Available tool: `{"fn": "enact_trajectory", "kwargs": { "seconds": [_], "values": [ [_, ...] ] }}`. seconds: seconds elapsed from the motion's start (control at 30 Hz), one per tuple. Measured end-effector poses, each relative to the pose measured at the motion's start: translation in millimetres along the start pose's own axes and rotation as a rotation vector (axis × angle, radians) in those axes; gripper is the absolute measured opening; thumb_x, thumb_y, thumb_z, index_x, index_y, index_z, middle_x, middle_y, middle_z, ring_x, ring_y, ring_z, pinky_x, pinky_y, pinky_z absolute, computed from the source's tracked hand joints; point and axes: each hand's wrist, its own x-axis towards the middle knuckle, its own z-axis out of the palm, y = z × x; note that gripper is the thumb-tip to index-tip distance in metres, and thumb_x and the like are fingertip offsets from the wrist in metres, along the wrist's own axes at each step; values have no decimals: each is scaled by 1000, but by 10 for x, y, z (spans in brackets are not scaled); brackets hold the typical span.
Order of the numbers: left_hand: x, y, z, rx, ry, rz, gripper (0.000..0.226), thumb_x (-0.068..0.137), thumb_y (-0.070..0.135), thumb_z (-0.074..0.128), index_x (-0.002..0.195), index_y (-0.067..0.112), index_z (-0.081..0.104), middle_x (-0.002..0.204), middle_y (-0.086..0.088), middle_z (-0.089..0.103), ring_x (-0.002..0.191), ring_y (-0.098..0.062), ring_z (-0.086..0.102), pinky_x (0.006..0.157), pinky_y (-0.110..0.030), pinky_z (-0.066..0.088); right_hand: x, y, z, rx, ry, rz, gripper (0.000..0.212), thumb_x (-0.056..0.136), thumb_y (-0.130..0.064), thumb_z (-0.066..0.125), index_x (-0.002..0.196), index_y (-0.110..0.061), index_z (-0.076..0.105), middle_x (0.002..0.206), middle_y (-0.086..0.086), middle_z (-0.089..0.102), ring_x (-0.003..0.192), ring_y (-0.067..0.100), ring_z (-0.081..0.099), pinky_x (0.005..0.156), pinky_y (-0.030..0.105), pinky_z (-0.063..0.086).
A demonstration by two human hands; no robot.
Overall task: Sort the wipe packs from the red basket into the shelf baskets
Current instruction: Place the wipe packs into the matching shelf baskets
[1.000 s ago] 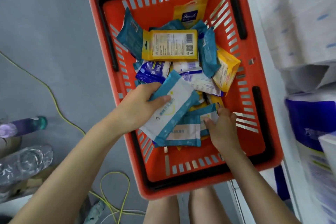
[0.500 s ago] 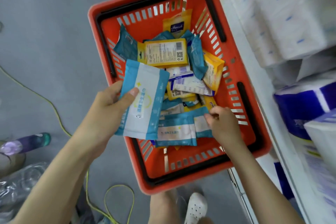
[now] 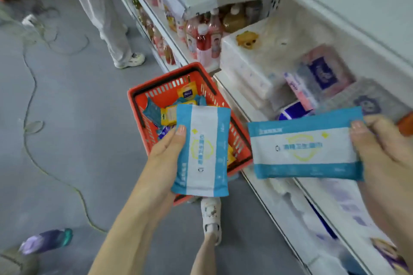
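left hand: the left hand is clamped on a blue-and-white wipe pack. The thumb sits on the front near the top left edge and the other fingers are hidden behind it.
that pack: it's held on end with the long side running up and down and the printed face toward the camera. It hangs over the near corner of the red basket.
right hand: the right hand pinches a second wipe pack by its right end, thumb on the front.
second pack: same design, but turned sideways with the long side roughly level. It's out in front of the shelf, to the right of the basket.
hands overall: well apart, one pack each, and the packs aren't touching.
basket: it's down by the foot of the shelf, with black handles lying along the rim. There's still a pile in there, including yellow packs, a teal pack and a dark blue one that's mostly hidden.
shelf stuff: big soft paper packs in white and purple, too blurry to read. Drink bottles stand further along.
floor: the grey floor has a thin yellow-green cable snaking across it. A purple bottle lies on its side at bottom left.
feet: the wearer's own white shoe is just below the basket. Another person in white trousers stands up the aisle.
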Motion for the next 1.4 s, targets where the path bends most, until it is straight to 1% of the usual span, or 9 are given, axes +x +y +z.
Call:
{"fn": "enact_trajectory", "kwargs": {
  "seconds": [0.1, 0.23, 0.37, 0.47, 0.57, 0.67, 0.73, 1.03, 1.4],
  "values": [
    [-707, -37, 435, -22, -74, 12, 27, 96, 35, 44, 99, 21, 67, 86, -1, 76, 64, -14, 72, 43, -25, 52, -641, -352, -738, 218, 112, 97, 26, 96, -27, 47, 77, -28, 64, 79, -3, 67, 77, 14, 60, 72, 32, 51],
    [-1739, -225, 1169, -107, -288, -70, 33, 97, 34, 40, 112, 18, 65, 105, -5, 74, 91, -19, 72, 63, -32, 60, -1622, -802, -1669, 346, 264, 189, 35, 99, -16, 43, 68, -21, 60, 63, -4, 58, 60, 9, 53, 52, 20, 44],
    [-2795, -434, 1935, -98, -618, -186, 37, 88, 42, 47, 109, 21, 70, 108, -5, 73, 94, -22, 71, 61, -35, 58, -2415, -1149, -2458, 361, 439, 251, 23, 99, -19, 44, 78, -17, 54, 85, 17, 58, 80, 29, 53, 68, 53, 45],
    [-3415, -569, 2427, -13, -721, -104, 37, 81, 30, 59, 116, 18, 63, 109, -7, 72, 95, -24, 71, 67, -39, 60, -2845, -1351, -2975, 384, 527, 266, 22, 97, -24, 49, 76, -24, 56, 84, 12, 64, 80, 30, 60, 70, 71, 45],
    [-3807, -632, 2875, 57, -740, -29, 18, 87, 16, 58, 104, 18, 65, 101, -7, 74, 87, -24, 72, 66, -39, 60, -3131, -1544, -3406, 450, 538, 214, 1, 79, -30, 66, 81, -29, 66, 87, 4, 74, 78, 25, 71, 64, 54, 57],
    [-4083, -631, 3323, 100, -795, 44, 14, 89, 12, 57, 98, 20, 65, 93, -3, 76, 81, -21, 73, 59, -33, 59, -3311, -1616, -3860, 415, 572, 187, 42, 65, -28, 73, 104, -15, 63, 98, 7, 74, 85, 24, 72, 62, 36, 60],
    [-4219, -631, 3585, 130, -846, 90, 14, 89, 13, 58, 98, 20, 64, 93, -3, 76, 81, -20, 73, 57, -31, 58, -3366, -1642, -4098, 421, 597, 192, 46, 63, -28, 74, 105, -14, 63, 97, 5, 75, 84, 23, 73, 57, 32, 59],
    [-4884, -993, 4889, 275, -1236, -9, 31, 75, 26, 66, 104, 17, 64, 97, -3, 75, 85, -19, 73, 59, -25, 57, -3681, -1591, -5270, 475, 968, 135, 38, 72, -18, 70, 109, -8, 63, 102, 6, 74, 95, 23, 70, 76, 30, 58],
    [-6125, -2110, 5841, 397, -1544, -128, 37, 67, 25, 68, 104, 20, 64, 98, -2, 75, 85, -21, 73, 58, -28, 58, -4916, -1219, -6370, 553, 1335, 248, 43, 64, -41, 72, 101, -19, 68, 95, 4, 75, 79, 16, 71, 54, 26, 55]
  ]
}}
